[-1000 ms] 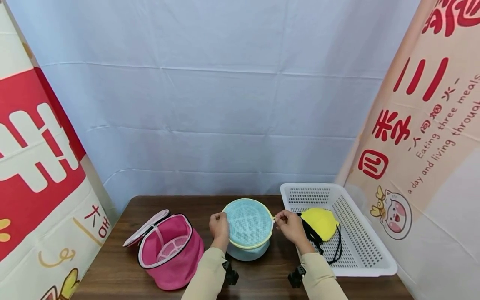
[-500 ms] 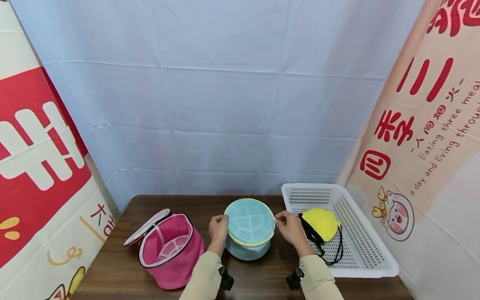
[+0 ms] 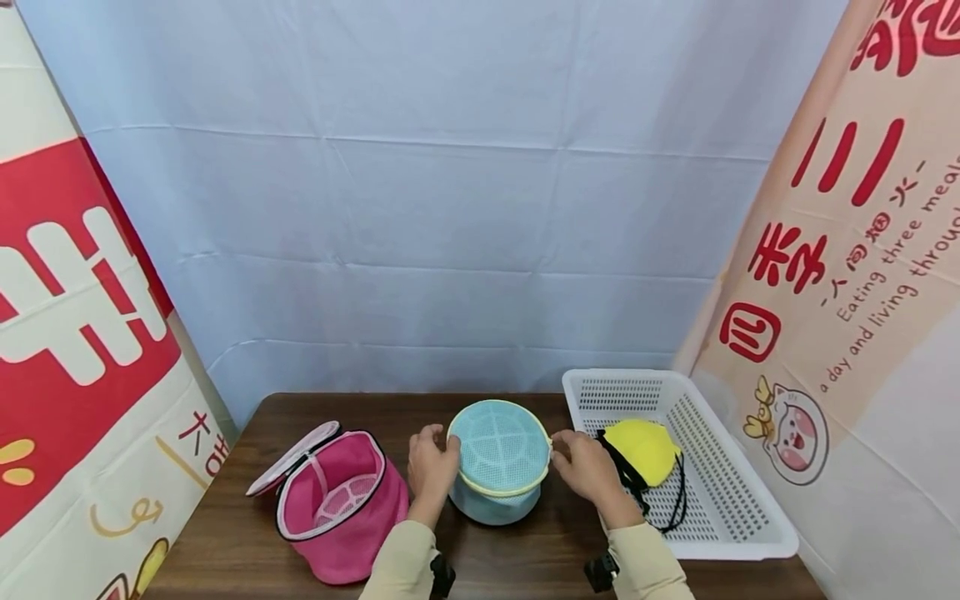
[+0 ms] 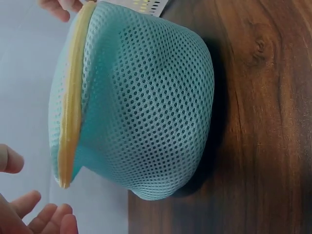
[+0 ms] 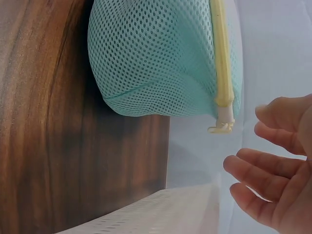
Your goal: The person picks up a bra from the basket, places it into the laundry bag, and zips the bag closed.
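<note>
A round light-blue mesh laundry bag stands upright on the table, its lid lying over the top with a yellow zipper round the rim. To its left is my left hand; in the left wrist view the fingers are spread, apart from the rim. On the other side my right hand is beside the zipper's end. The right wrist view has its loosely bent fingers apart from the pale zipper pull, holding nothing.
At left a pink laundry bag stands with its lid folded back. A white perforated basket at right holds a yellow pouch with black cords. Behind the wooden table hangs a pale cloth.
My left hand has let go of the blue bag's rim and moved slightly left, its fingers spreading. The right hand's fingers have come off the zipper pull.
</note>
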Available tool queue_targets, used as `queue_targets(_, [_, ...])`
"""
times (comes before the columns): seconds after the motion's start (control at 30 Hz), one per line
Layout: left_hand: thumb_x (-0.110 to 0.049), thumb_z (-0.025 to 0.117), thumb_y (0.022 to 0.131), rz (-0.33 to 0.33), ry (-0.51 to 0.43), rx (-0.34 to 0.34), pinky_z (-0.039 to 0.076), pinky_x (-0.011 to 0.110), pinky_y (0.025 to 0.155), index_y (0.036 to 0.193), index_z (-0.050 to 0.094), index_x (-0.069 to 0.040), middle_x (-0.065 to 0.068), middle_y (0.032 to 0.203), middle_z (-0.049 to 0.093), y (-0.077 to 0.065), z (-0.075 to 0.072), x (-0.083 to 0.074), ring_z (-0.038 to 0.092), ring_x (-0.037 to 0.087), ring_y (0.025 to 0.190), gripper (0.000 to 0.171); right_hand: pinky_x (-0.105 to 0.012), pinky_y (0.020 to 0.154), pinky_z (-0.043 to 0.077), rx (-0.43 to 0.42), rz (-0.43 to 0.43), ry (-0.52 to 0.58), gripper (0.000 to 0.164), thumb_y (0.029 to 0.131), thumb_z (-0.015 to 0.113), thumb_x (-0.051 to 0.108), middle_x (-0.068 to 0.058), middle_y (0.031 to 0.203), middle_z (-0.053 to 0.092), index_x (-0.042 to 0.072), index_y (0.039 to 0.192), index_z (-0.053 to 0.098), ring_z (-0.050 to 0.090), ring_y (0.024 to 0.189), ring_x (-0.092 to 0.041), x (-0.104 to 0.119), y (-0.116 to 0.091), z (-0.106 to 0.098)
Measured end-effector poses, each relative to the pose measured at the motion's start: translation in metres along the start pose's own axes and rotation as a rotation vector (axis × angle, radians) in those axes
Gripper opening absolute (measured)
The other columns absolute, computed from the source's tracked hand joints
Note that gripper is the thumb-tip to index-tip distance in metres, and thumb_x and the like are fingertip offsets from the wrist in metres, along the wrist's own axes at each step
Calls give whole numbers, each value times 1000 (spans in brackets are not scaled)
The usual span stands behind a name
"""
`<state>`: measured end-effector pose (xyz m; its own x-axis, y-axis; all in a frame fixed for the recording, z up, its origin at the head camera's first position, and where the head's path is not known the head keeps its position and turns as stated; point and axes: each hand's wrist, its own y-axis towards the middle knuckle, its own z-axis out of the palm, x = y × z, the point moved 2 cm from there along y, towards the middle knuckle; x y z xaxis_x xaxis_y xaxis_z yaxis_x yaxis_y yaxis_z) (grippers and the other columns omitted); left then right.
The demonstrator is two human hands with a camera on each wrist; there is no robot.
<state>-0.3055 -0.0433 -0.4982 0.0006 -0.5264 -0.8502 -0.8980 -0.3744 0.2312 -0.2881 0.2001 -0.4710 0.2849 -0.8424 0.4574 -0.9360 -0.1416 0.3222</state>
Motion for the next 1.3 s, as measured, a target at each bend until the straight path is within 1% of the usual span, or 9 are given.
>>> queue_targets(0.13, [-26,68,81,111,116,79,45,46,70,110,63,-8,10,99,55,-3,-7,-4,57,29,82,34,-43,71,48,-5,-8,-18,26,83,68,12,-12,100,64,1,107,65,60,88,-27,-4,-1,-3])
queue_targets(0.23, [-26,69,80,212,187,112,46,46,67,110,63,-8,12,99,55,-4,-17,-10,57,30,82,35,-44,72,48,-21,4,-53,28,83,69,14,-13,103,63,2,108,65,60,91,-29,-9,-2,-6])
queue_targets(0.37, [-25,69,80,287,246,112,46,46,65,108,64,-8,15,100,56,-3,-34,-15,57,32,82,33,-46,74,48,-16,27,-75,30,83,69,16,-16,108,62,2,109,64,59,94,-32,-16,0,-10])
queue_targets(0.43, [-24,68,81,304,267,104,46,47,66,107,64,-8,16,101,56,-1,-40,-16,56,33,84,32,-48,74,47,-4,34,-67,30,83,68,16,-18,110,61,1,109,64,58,95,-34,-18,1,-12])
queue_targets(0.63, [-23,68,81,320,299,62,46,49,68,105,65,-8,18,102,56,3,-60,-14,56,34,87,29,-48,73,47,22,59,-45,33,84,66,16,-20,109,61,-2,111,63,58,95,-36,-29,8,-21])
queue_targets(0.77, [-22,68,81,336,313,33,46,51,66,104,66,-7,19,101,56,6,-75,-16,56,36,87,28,-48,71,47,54,93,-31,33,84,66,15,-20,107,62,-4,111,63,59,92,-36,-40,12,-27])
queue_targets(0.9, [-23,67,81,326,327,13,46,51,65,106,65,-5,20,102,55,12,-89,-16,55,37,87,30,-51,75,45,88,119,-30,35,84,65,15,-22,107,61,-6,112,61,58,93,-39,-48,14,-34])
queue_targets(1.1, [-23,67,81,270,367,19,45,50,65,106,65,-6,19,102,54,15,-101,-5,54,35,88,30,-50,73,45,133,155,-45,36,84,65,15,-23,106,61,-7,112,60,58,89,-38,-57,16,-41])
queue_targets(1.3, [-22,68,79,289,413,-43,42,55,67,101,66,-5,21,98,55,17,-113,8,55,39,86,28,-53,75,44,179,174,-47,39,85,64,17,-27,111,57,-8,114,58,56,94,-42,-65,18,-48])
